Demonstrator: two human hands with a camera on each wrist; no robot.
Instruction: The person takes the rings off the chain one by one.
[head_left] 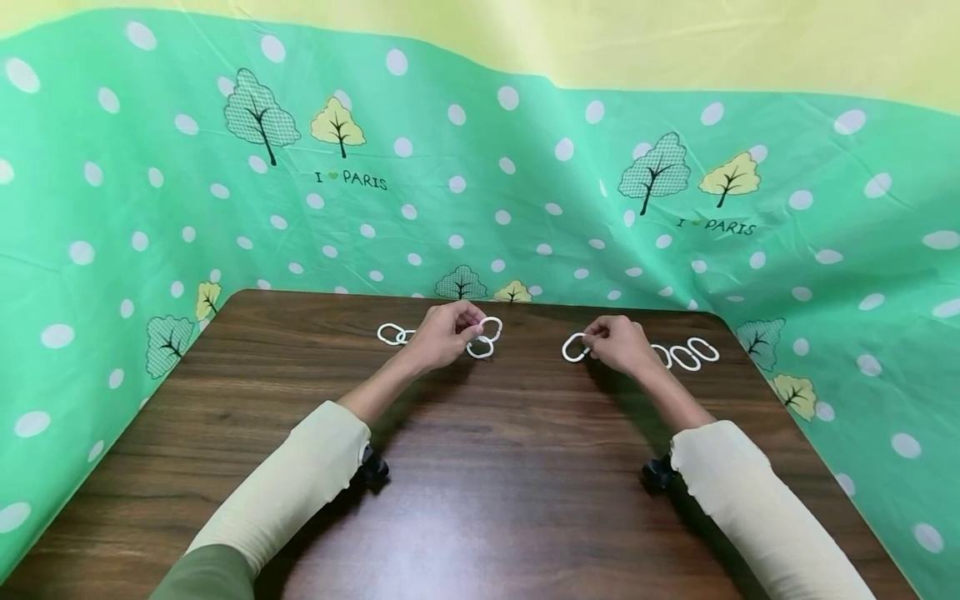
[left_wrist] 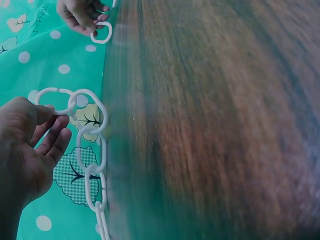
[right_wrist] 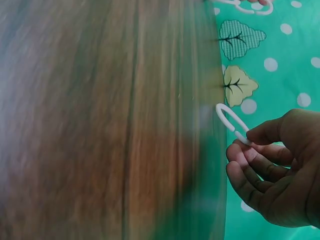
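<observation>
My left hand (head_left: 444, 335) pinches the end link of a white plastic chain (left_wrist: 94, 150) between thumb and fingers. From that raised link the chain runs down and off to the left; part of it lies behind the hand in the head view. Farther right, my right hand (head_left: 619, 342) pinches a single oval white link (head_left: 574, 347), which has a small gap in its side, seen in the right wrist view. The held link and the chain are apart. Several loose white links (head_left: 686, 358) lie on the table just right of the right hand, partly hidden by it.
A dark wood-grain table (head_left: 495, 467) lies beneath both arms. Around its back and sides hangs a green curtain (head_left: 525, 192) with white dots and printed trees. Each forearm wears a pale sleeve with a black device (head_left: 372, 469) near the wrist.
</observation>
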